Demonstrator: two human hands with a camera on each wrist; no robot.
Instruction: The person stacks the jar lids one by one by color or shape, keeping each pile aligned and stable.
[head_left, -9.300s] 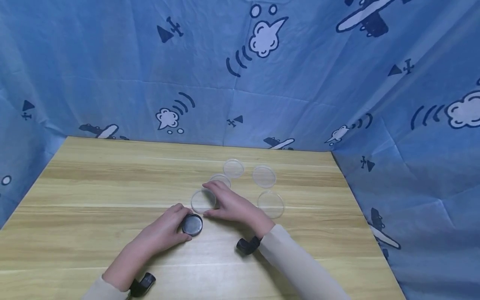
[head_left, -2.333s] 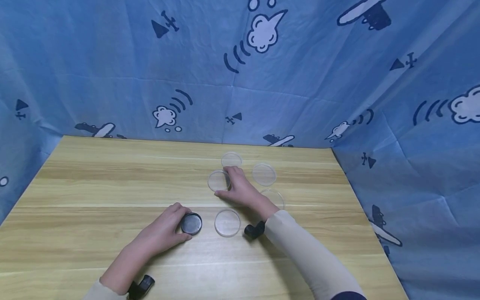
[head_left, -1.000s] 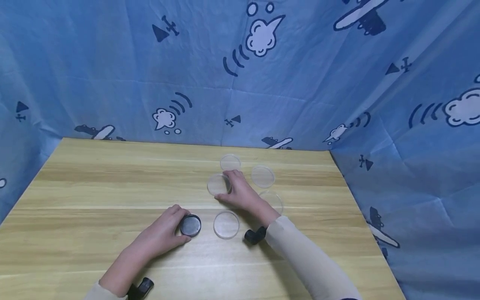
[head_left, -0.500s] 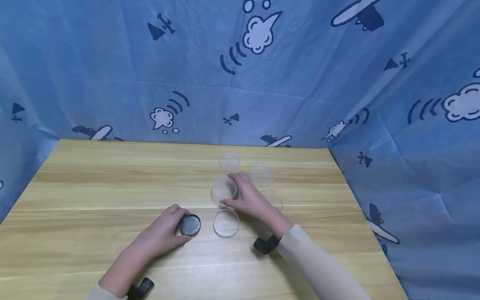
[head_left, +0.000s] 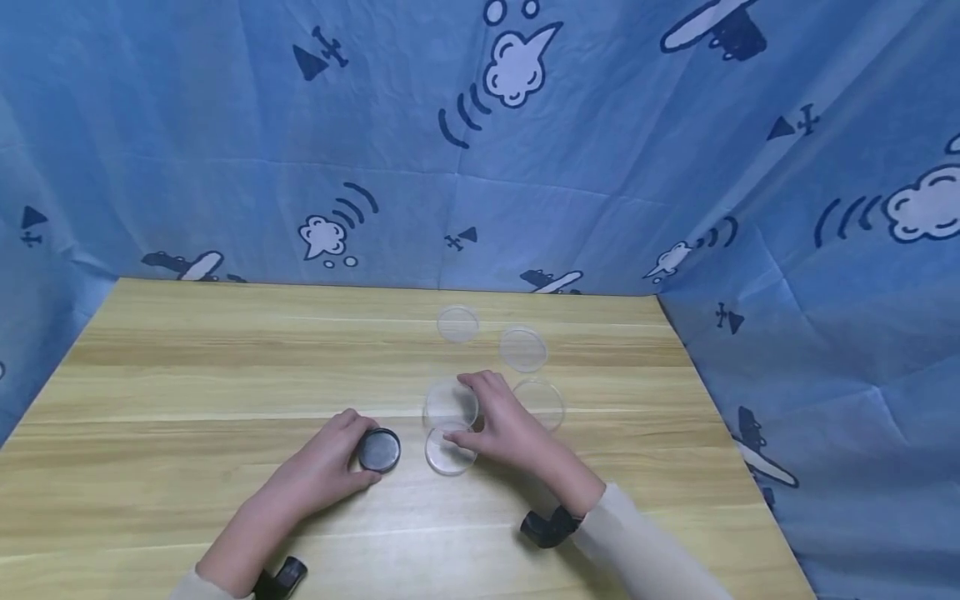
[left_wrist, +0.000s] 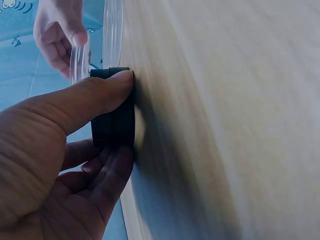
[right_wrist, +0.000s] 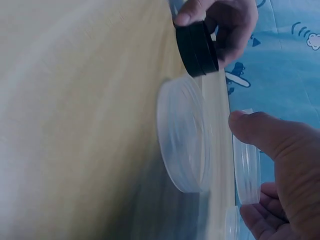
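Observation:
My left hand (head_left: 322,462) grips a short black cylinder (head_left: 379,451) with a grey recessed top, thumb and fingers on opposite sides of it, close over the table. My right hand (head_left: 513,429) holds a clear, shallow round dish (right_wrist: 246,172) by its edges, raised off the wood. Below the raised dish, a second clear dish (right_wrist: 182,135) lies flat on the table to the right of the black cylinder. In the head view the raised dish (head_left: 448,402) overlaps the back of the lying one (head_left: 441,457), and the right thumb crosses it too.
Three more clear dishes lie farther back on the wooden table (head_left: 225,375): one at the far side (head_left: 457,323), one right of it (head_left: 523,348), and one beside the right hand (head_left: 542,403). A blue patterned curtain (head_left: 405,150) stands along the back and sides.
Earlier, the right hand brought one clear dish to the front beside the black cylinder. Now it has lifted another and carried it toward me, over that first dish. The left hand stays put.

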